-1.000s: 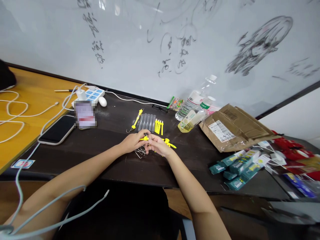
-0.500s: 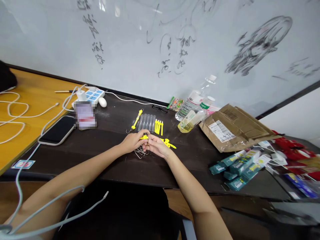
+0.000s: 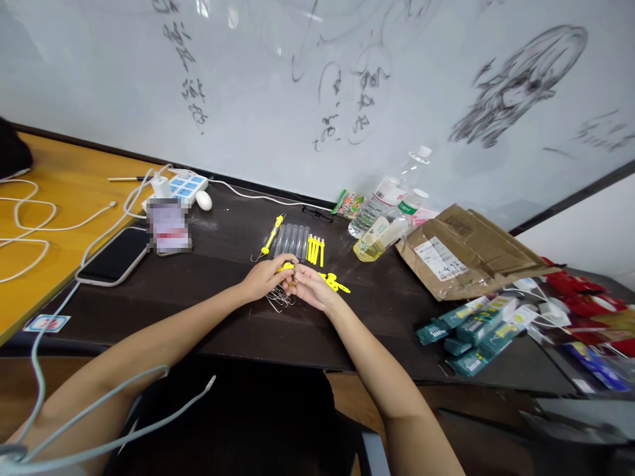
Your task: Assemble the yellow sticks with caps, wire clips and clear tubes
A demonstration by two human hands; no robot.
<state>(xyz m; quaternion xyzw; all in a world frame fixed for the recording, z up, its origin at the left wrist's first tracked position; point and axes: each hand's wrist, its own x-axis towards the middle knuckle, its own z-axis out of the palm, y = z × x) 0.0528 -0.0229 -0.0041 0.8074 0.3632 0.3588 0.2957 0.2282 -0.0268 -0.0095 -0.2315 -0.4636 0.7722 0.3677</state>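
My left hand (image 3: 265, 278) and my right hand (image 3: 310, 286) meet over the dark table (image 3: 208, 311), fingers pinched together on a small yellow-handled tool (image 3: 286, 268). Just under them lies a bunch of thin metal hooks (image 3: 279, 301). Loose yellow parts (image 3: 336, 283) lie right of my right hand. Behind the hands sit a row of clear tubes (image 3: 292, 240), several yellow-handled pieces (image 3: 314, 249) and one finished yellow-handled hook tool (image 3: 269, 239).
A phone (image 3: 113, 256), a power strip (image 3: 179, 187) and white cables (image 3: 30, 218) lie at the left. Plastic bottles (image 3: 384, 221), a flattened cardboard box (image 3: 464, 251) and green packets (image 3: 471, 327) are on the right. A whiteboard (image 3: 317, 79) stands behind.
Both hands stay pinched together and have shifted very slightly away from me; the fingers have adjusted on the yellow tool. Nothing else has moved.
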